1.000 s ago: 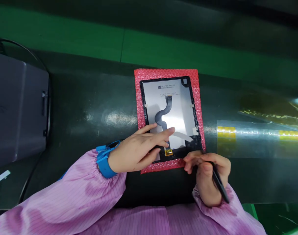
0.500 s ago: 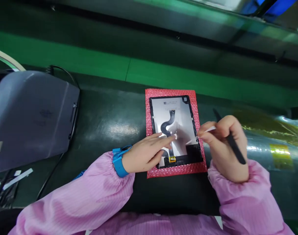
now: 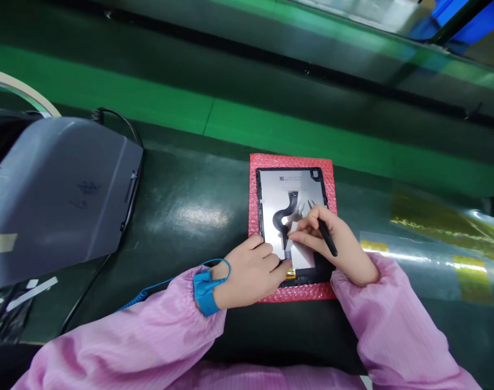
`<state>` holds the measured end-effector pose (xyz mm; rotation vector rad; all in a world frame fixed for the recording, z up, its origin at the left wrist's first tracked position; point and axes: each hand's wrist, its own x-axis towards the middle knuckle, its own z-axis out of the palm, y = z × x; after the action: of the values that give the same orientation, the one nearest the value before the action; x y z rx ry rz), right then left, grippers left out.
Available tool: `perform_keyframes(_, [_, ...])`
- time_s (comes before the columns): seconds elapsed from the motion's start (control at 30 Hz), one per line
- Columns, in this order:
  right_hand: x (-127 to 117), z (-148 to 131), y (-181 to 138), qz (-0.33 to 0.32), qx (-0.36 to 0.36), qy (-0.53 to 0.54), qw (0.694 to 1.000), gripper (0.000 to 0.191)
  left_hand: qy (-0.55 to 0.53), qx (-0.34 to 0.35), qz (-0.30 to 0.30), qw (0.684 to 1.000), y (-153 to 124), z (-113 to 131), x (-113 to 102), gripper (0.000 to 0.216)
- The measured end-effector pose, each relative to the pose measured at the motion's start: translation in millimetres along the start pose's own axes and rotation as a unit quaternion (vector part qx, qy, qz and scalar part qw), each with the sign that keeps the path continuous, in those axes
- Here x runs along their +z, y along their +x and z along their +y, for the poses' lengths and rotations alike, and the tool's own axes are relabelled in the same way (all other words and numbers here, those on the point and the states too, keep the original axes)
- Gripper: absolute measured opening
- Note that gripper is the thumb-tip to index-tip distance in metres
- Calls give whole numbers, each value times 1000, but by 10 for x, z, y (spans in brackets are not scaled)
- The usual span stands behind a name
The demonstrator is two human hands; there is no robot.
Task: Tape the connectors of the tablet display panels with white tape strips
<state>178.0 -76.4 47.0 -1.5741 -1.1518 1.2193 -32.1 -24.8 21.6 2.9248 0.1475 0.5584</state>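
Observation:
A tablet screen panel [image 3: 301, 187] lies back side up on a pink bubble-wrap sheet [image 3: 291, 160] on the dark green belt. A black flex cable [image 3: 283, 215] curves down its silvery back. My left hand [image 3: 251, 273], with a blue wrist strap [image 3: 204, 290], rests on the panel's lower left, fingers curled, fingertips pressing near the yellow connector tab [image 3: 290, 274]. My right hand [image 3: 332, 241] is over the panel's middle, closed around black tweezers [image 3: 325, 234], with its fingertips pinching a small white strip [image 3: 294, 227] down by the cable.
A grey machine housing [image 3: 60, 189] with a black cord stands at the left. Clear film with yellow tape patches [image 3: 434, 238] lies on the belt to the right. White strips [image 3: 36, 287] lie at the lower left. A green rail [image 3: 149, 108] runs behind.
My right hand came from beside the panel's right edge down onto its middle with the white strip. My left hand's fingers curled and slid toward the panel's lower edge. The view shifted slightly.

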Motion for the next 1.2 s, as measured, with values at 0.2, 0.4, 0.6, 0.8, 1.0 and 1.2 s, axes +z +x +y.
perform_keyframes(0.2, [78,84,133,1,-30,-40,999,47,-1,-6,13,1000,10,14,-11,18])
perform_keyframes(0.4, [103,112,220,14,-49,-57,997,45,-5,-7,16,1000,24,-2,-9,14])
perform_keyframes(0.6, [112,141,229,11,-63,-76,995,41,-19,0,31,999,36,-20,10,13])
perform_keyframes(0.8, [136,174,235,21,-61,-91,994,38,-12,2,39,999,38,-14,3,12])
perform_keyframes(1.0, [152,175,323,67,-65,-105,990,46,-14,-5,27,1000,37,-18,5,14])
perform_keyframes(1.2, [158,82,489,135,-112,-168,970,49,-23,-9,26,999,22,-27,16,15])
